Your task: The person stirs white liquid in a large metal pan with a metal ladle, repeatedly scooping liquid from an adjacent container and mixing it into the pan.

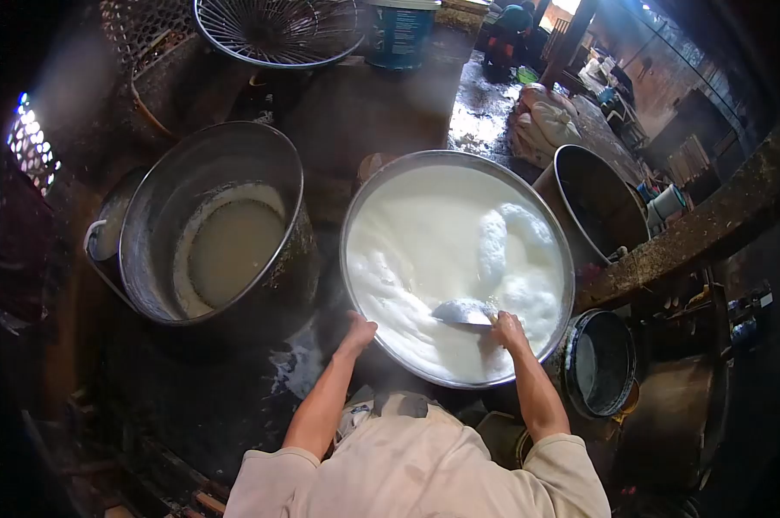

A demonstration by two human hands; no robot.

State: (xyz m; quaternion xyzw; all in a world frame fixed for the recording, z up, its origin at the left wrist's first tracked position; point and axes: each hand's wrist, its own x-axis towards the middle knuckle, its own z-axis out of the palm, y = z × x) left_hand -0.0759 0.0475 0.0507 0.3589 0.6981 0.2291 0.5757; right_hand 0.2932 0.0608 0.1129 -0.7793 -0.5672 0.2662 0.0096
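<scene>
A large round metal vat holds pale milky liquid, with white foam along its left side and in patches on the right. My right hand is over the vat's near right part, closed on the handle of a metal scoop. White foam lies in the scoop, which rests at the liquid's surface. At the vat's near left rim is my left hand, its fingers closed at the edge; whether they grip the rim is too small to tell.
To the left stands a deep metal pot with cloudy liquid low inside. A wire rack and a blue bucket are at the back. An empty-looking drum and a dark bucket stand right. Another person is far back.
</scene>
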